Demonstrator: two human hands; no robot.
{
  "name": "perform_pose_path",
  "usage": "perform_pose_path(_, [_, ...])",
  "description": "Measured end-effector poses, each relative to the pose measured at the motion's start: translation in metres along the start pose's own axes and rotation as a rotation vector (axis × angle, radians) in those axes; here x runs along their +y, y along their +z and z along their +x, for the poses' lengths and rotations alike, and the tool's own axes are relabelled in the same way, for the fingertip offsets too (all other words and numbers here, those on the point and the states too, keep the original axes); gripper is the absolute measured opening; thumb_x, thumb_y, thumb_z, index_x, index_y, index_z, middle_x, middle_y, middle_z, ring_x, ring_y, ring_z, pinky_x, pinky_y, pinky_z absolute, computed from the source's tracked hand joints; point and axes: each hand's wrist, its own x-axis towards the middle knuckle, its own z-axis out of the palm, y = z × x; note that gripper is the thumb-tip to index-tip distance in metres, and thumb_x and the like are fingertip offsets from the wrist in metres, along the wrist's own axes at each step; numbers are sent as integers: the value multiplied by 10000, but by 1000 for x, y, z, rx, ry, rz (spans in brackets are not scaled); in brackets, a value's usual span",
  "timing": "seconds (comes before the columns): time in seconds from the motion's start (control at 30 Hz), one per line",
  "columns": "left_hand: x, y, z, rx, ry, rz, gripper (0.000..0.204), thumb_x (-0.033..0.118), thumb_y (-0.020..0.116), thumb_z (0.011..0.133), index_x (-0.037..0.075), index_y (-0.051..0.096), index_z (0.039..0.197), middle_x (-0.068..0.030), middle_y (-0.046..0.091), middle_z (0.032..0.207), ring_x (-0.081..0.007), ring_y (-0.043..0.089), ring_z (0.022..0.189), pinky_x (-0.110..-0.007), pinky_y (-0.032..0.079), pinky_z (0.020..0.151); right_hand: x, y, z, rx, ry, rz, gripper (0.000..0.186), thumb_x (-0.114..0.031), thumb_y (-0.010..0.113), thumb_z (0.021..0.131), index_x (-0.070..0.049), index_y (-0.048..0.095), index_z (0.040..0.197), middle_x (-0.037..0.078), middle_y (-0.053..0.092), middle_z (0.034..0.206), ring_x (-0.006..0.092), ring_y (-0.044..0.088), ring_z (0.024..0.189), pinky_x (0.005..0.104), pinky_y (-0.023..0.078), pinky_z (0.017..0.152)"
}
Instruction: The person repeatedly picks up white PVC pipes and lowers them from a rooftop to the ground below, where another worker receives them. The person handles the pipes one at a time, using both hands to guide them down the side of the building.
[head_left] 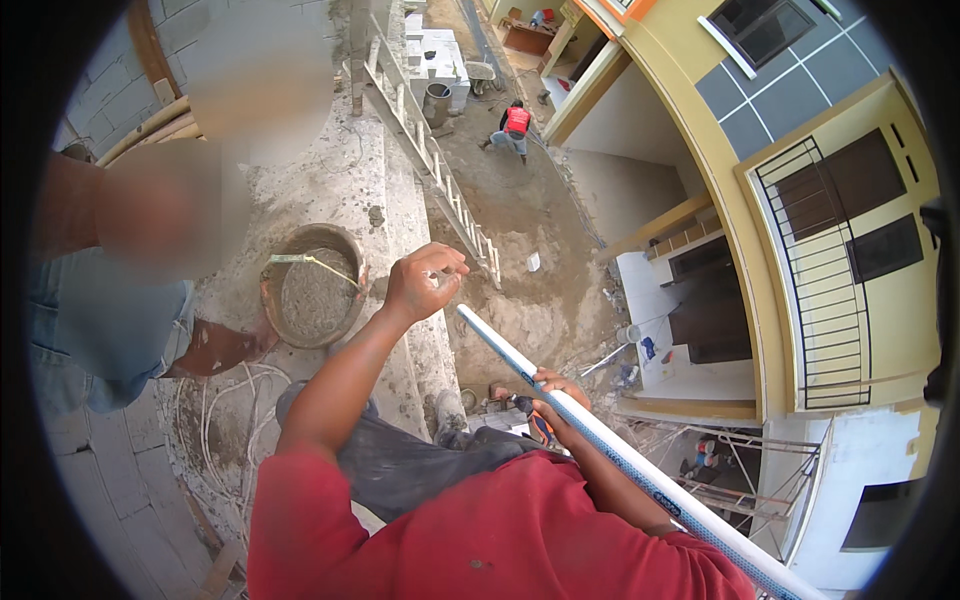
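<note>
Our red sleeves fill the foreground as our right hand (556, 388) grips a white pipe (610, 440) and our left hand (422, 282) pinches its raised tip, steadying it high above a mortar bucket (312, 290).

The pipe (640, 470) is white with a fine blue pattern running along it, and the sleeves (480, 530) behind it are red, above dark grey trousers (420, 465). The bucket (313, 287) is rusty brown and filled with grey mortar, standing on a pale grey concrete ledge (400, 200), beside a person in light blue denim (100, 330). Far below, a worker (515, 125) wears a red vest on brown earth, and the house (800, 150) is yellow with grey squares and dark brown doors.
</note>
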Motion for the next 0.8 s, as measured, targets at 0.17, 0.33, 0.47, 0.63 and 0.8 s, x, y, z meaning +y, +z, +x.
perform_pose_path(0.17, [34, 51, -45, -723, 84, 11, 595, 244, 755, 693, 166, 597, 1261, -80, 586, 1308, -284, 507, 1249, -424, 419, 1047, -24, -3, 1, -38, -91, -45, 225, 77, 662, 785, -40, 589, 962, 145, 662, 1024, 294, 612, 1118, 472, 412, 1062])
perform_pose_path(0.33, [44, 94, -72, -775, 141, 13, 610, 337, 810, 689, 148, 574, 1220, -105, 596, 1238, -319, 528, 1200, -452, 429, 995, -79, 0, 15, -27, -102, -16, 202, 41, 664, 794, -8, 589, 975, 159, 655, 989, 277, 633, 1051, 401, 467, 972])
perform_pose_path(0.47, [34, 107, -67, -778, 85, 110, 421, 305, 819, 693, 129, 597, 1004, -94, 663, 953, -328, 633, 928, -450, 486, 786, -129, -9, 21, -22, -129, 140, 216, 8, 692, 808, -35, 585, 991, 151, 657, 996, 311, 635, 1039, 468, 447, 1001])
perform_pose_path(0.63, [18, 113, -56, -770, 16, 323, 314, 274, 791, 715, 132, 601, 921, -101, 665, 877, -336, 650, 853, -461, 492, 724, -226, -54, 16, 59, -334, 418, 236, -143, 746, 805, -96, 589, 975, 112, 658, 876, 290, 667, 920, 483, 443, 975])
perform_pose_path(0.8, [10, 124, -45, -743, 15, 292, 282, 289, 772, 733, 123, 603, 887, -108, 666, 874, -340, 646, 864, -461, 491, 736, -299, -85, -1, 270, -588, 333, 273, -223, 707, 872, -122, 453, 853, 7, 527, 631, 163, 582, 548, 330, 507, 628])
